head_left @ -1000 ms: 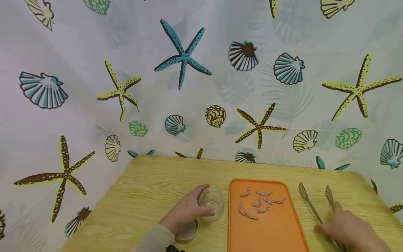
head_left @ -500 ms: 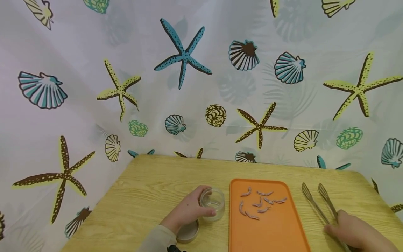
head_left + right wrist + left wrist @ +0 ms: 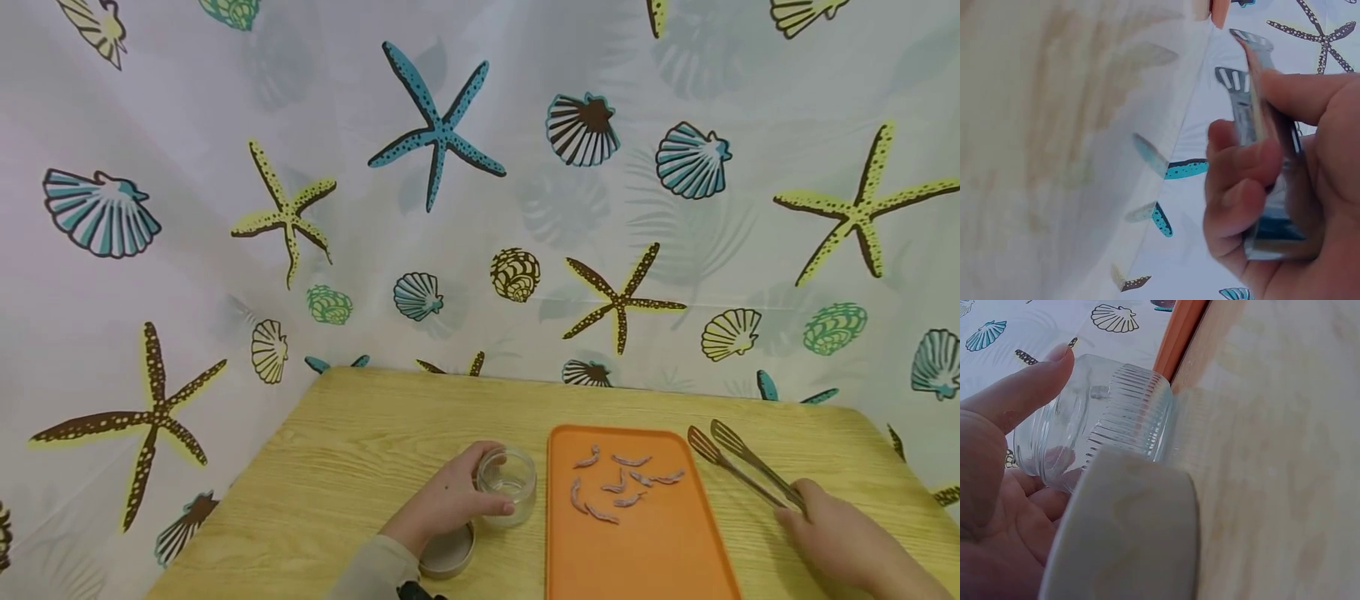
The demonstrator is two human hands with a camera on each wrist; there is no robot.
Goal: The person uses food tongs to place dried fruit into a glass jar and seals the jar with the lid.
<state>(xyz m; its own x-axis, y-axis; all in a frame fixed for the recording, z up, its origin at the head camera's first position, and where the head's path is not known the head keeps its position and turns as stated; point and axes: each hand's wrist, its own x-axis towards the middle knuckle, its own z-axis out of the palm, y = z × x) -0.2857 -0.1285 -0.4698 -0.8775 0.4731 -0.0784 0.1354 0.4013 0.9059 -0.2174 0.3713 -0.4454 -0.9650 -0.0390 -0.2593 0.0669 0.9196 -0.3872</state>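
My left hand (image 3: 447, 498) grips a clear glass jar (image 3: 517, 477) from its left side, thumb in front and fingers behind. In the left wrist view the ribbed jar (image 3: 1125, 406) has an uncovered mouth toward the palm. A round lid (image 3: 447, 553) lies by that wrist, partly behind the hand. My right hand (image 3: 838, 533) holds metal tongs (image 3: 750, 457), whose slotted tips are slightly apart near the tray's right edge. In the right wrist view, fingers and thumb wrap the tongs' arms (image 3: 1285, 187). Several small greyish, shrimp-like pieces (image 3: 628, 500) lie on the orange tray (image 3: 637, 567).
The orange tray sits between the two hands, with the pieces grouped in its far half. Under everything is a wood-grain table (image 3: 360, 450). A white curtain (image 3: 480, 208) printed with starfish and shells hangs behind and at the left.
My right hand has lifted the tongs and swung their tips left toward the tray, and the tips have come closer together. My left hand stays on the jar.
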